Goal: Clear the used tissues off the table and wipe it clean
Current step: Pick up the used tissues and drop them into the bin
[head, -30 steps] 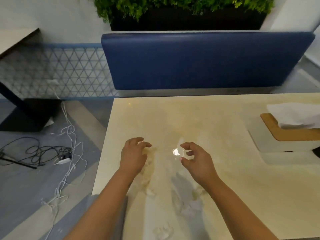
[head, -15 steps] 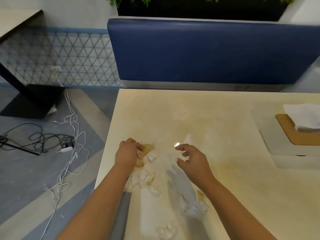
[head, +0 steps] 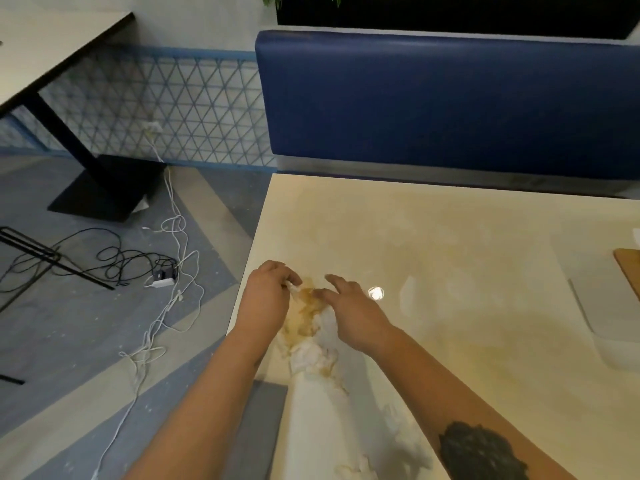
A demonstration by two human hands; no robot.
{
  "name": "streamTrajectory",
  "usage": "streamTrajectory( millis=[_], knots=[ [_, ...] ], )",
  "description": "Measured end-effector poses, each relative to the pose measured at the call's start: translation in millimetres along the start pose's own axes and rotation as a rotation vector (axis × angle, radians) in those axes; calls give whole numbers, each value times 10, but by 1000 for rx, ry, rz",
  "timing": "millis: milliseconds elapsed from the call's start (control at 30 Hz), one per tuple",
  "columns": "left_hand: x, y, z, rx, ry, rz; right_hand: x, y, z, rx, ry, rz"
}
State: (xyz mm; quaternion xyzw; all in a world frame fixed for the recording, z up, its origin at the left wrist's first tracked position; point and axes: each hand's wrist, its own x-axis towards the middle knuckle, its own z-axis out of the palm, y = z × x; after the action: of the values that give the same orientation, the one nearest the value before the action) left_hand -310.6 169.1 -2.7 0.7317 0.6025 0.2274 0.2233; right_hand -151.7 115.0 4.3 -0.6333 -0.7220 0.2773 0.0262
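cream surface (head: pixel 450 237) by a blue bench back, stained tissues (head: pixel 311 351) strung in a line from between the hands toward the near edge. left hand (head: pixel 265 299) pinching the far end of the wad, right hand (head: pixel 349 306) spread, empty, touching it from the other side. left nearer; next scraps lie back toward the body.

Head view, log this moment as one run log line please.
stage: gathering tissues | left hand: pinches stained tissue | right hand: open, fingers over brown spill | more tissues on table | wiping: not started
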Motion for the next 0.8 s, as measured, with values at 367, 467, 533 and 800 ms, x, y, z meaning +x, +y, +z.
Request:
streamTrajectory(
  millis=[367,467,533,800],
  knots=[
    [-139,-85,-14,-47,-9,-5,265,-116,432,-66,52,28],
    [-155,-80,6,-58,-32,-25,243,-100,493,-130,90,34],
    [-166,-75,16,-59,-47,-23,222,-93,501,-137,111,34],
    [-172,32,39,-71,-74,-5,131,-14,398,-1,152,108]
  ],
)
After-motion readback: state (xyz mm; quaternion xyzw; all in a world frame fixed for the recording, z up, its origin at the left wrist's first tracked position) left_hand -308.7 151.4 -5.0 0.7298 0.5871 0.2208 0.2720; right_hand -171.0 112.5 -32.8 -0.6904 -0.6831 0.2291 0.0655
